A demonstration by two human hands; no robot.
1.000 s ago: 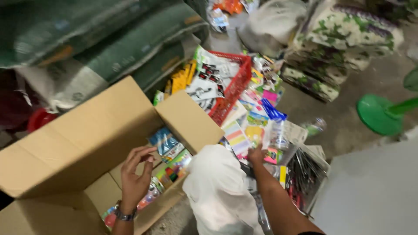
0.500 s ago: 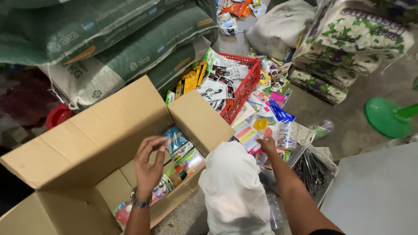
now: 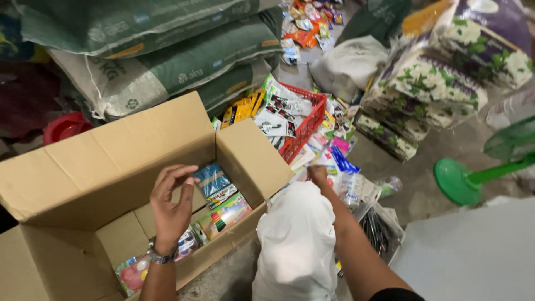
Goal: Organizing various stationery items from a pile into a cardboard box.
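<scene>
My left hand [image 3: 170,203] hovers over an open cardboard box [image 3: 139,150], fingers loosely curled and apart, with nothing in it. Just beyond its fingertips lies a blue packet [image 3: 214,181] among colourful stationery packs [image 3: 225,214] on the box floor. My right hand [image 3: 319,174] reaches past a white plastic bag [image 3: 298,239] to a heap of bright packets [image 3: 334,147] on the floor. Only its back shows, so its grip is hidden. A watch is on my left wrist.
A red basket [image 3: 306,125] of carded goods stands behind the box. Green sacks [image 3: 167,72] are stacked at the back left and floral sacks [image 3: 434,83] at the right. A green fan base [image 3: 457,181], a bundle of pens [image 3: 379,228] and a pale board [image 3: 473,251] sit to the right.
My left hand has risen a little inside the box and its fingers have spread. My right hand stays at the packet heap beside the white bag. The view has shifted upward.
</scene>
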